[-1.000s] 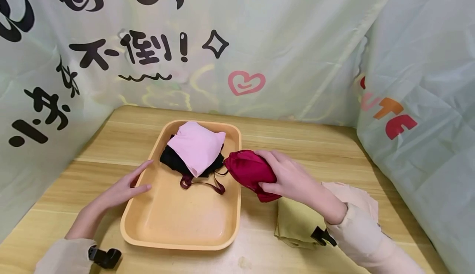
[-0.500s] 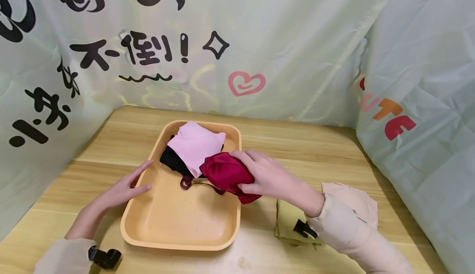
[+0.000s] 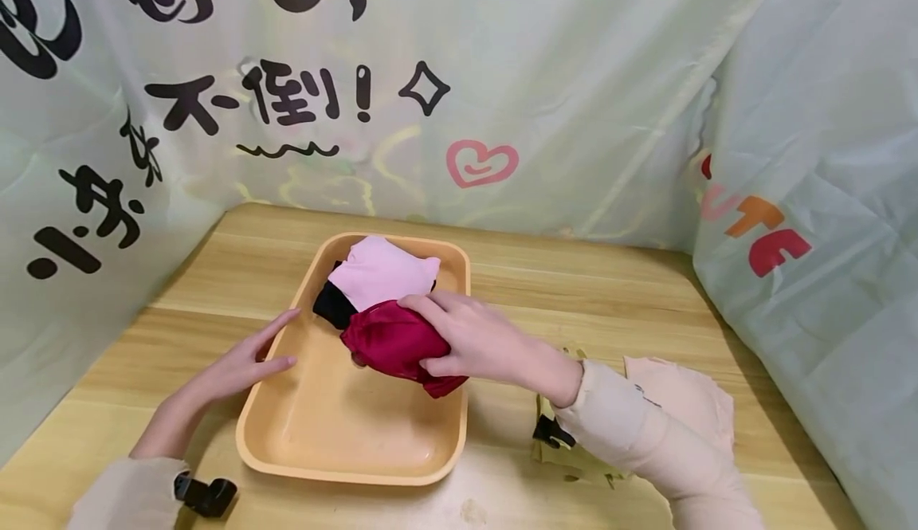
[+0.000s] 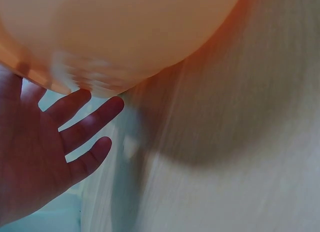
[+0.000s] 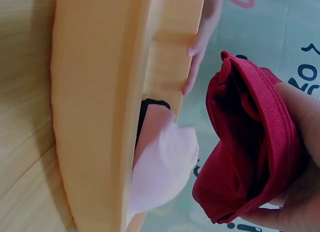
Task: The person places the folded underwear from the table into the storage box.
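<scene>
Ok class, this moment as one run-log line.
right hand: holds crimson garment over orange tray; left hand: at tray rim; inside: pink cloth atop black cloth

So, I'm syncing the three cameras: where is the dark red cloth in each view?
Head: dark red cloth left of and below centre, gripped by the right hand.
Left wrist: not in it.
Right wrist: dark red cloth right of centre.
Shared landmark: the orange tray, in all three views.
</scene>
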`<state>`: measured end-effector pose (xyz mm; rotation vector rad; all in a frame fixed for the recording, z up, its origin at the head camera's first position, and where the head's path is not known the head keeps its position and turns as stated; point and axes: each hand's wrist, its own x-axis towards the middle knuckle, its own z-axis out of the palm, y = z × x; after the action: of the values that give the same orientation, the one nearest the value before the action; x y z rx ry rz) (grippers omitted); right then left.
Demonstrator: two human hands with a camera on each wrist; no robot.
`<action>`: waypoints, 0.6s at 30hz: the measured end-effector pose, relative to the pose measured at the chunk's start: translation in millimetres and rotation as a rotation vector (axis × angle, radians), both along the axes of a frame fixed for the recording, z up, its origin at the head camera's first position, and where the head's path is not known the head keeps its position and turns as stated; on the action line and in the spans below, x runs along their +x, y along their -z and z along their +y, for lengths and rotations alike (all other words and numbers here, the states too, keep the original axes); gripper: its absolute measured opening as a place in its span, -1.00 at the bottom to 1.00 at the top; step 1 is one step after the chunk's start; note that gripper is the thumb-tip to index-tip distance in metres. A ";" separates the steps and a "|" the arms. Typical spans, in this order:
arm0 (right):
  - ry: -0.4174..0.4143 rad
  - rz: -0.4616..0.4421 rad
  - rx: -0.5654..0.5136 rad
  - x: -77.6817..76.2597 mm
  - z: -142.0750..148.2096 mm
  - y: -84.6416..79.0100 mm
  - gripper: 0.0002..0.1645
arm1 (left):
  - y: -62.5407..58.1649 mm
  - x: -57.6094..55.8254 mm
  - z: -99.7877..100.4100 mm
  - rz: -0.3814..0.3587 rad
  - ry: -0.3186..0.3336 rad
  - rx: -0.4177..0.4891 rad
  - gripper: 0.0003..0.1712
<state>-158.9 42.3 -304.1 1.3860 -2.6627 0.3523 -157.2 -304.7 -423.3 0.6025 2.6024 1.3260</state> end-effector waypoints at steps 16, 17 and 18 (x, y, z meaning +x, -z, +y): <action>-0.119 -0.019 0.086 -0.6 -33.4 26.2 -0.19 | 0.1 -3.1 -0.6 0.007 -0.020 -0.043 -0.21; -0.127 -0.013 0.091 0.0 -34.8 28.8 -0.19 | 0.2 -3.0 -0.6 0.006 -0.021 -0.042 -0.21; -0.134 -0.006 0.097 0.6 -36.1 31.3 -0.18 | 0.2 -2.9 -0.7 0.006 -0.022 -0.042 -0.21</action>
<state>-158.3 6.2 -335.4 1.5988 -2.6306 0.2424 -160.1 -305.4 -423.5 0.5740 2.6424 1.2744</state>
